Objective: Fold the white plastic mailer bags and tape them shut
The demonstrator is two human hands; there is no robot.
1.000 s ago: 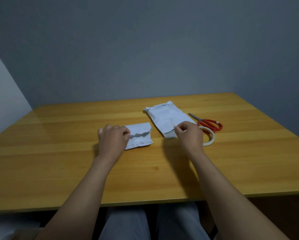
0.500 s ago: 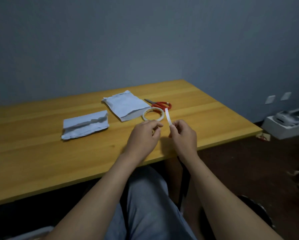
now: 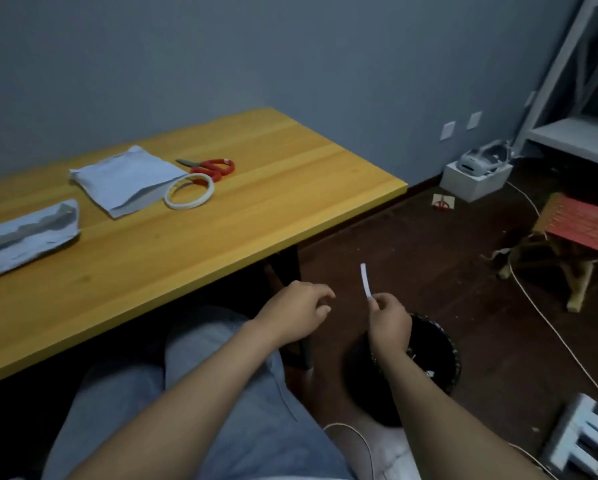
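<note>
Pinched between the right hand's fingertips, a short white strip of tape backing stands upright above a black round bin beside the wooden table. Her left hand hovers near, fingers loosely spread, empty. On the table lie a folded white plastic mailer bag, a flat white mailer, a white tape ring and red-handled scissors.

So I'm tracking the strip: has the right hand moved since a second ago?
Yes. The right hand, pinching the strip, left the table by the tape roll and is now over the bin.
</note>
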